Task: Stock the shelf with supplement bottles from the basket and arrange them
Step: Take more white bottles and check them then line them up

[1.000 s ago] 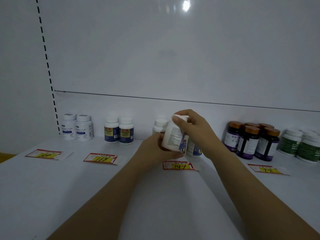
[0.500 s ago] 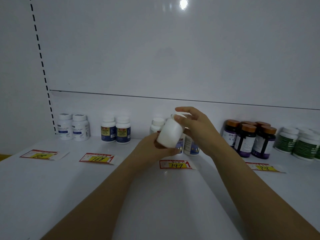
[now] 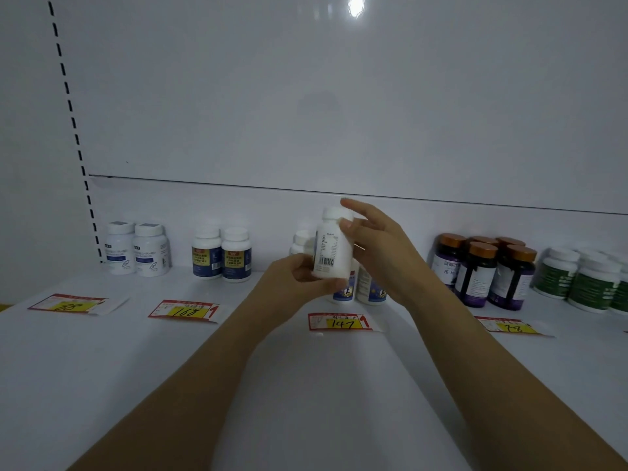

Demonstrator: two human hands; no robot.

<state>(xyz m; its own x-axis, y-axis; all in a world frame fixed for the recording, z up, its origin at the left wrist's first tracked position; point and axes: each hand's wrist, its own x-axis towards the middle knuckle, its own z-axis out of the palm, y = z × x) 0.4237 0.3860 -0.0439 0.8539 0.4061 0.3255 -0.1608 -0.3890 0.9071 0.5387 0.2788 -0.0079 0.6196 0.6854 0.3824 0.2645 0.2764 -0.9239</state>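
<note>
Nearest lay the glossy white shelf (image 3: 306, 385) and a paper price tag (image 3: 339, 322) marked 147. Above it, the left grip (image 3: 299, 283) curled round the base and the right grip (image 3: 380, 253) pinched near the cap, holding one smooth white plastic bottle (image 3: 331, 249) upright, barcode outward, probably to turn its label forward. Behind stood matching round bottles (image 3: 372, 290).

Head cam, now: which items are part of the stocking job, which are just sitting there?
In the job: white bottle, gripped by left hand and right hand; bottles behind it; 147 tag.
Idle for now: blue-label white bottles; navy-yellow bottles; brown-capped bottles; green-label bottles; 168 tag.
</note>
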